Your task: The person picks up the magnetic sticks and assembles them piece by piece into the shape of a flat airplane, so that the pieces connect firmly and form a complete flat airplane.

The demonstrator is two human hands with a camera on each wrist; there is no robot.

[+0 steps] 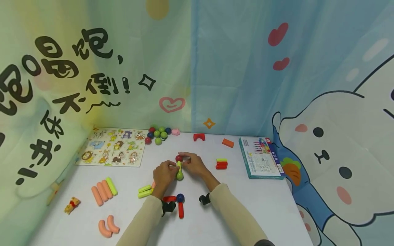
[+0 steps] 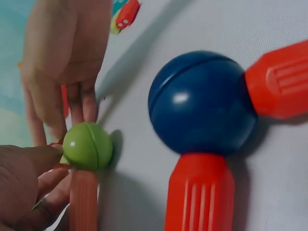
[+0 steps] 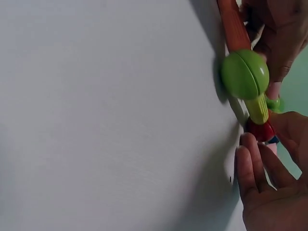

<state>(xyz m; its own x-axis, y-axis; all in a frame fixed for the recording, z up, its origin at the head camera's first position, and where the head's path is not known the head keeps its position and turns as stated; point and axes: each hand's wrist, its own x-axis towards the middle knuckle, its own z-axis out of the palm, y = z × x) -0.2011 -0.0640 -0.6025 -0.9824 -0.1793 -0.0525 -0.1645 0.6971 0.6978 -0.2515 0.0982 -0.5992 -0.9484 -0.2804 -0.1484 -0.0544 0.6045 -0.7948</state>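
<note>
Between the hands lies a joined toy piece: a red ball (image 1: 179, 158), a yellow-green stick (image 1: 179, 166) and a green ball (image 1: 180, 176). From the green ball runs an orange stick (image 3: 235, 30), mostly hidden under the left hand in the head view. My left hand (image 1: 164, 176) pinches the yellow-green stick with thumb and fingertips, beside the green ball. At the far end, my right hand (image 1: 194, 165) holds the red ball (image 3: 260, 129) between thumb and fingers. Near the left wrist lies a blue ball (image 2: 202, 103) with two red sticks (image 2: 199, 195) joined to it.
Loose balls (image 1: 157, 133) and an animal picture board (image 1: 114, 147) lie at the back left. Orange sticks (image 1: 102, 192), curved pieces (image 1: 105, 229) and a bear figure (image 1: 72, 205) are at left. Right of the hands are short sticks (image 1: 221, 165) and a box (image 1: 261, 158).
</note>
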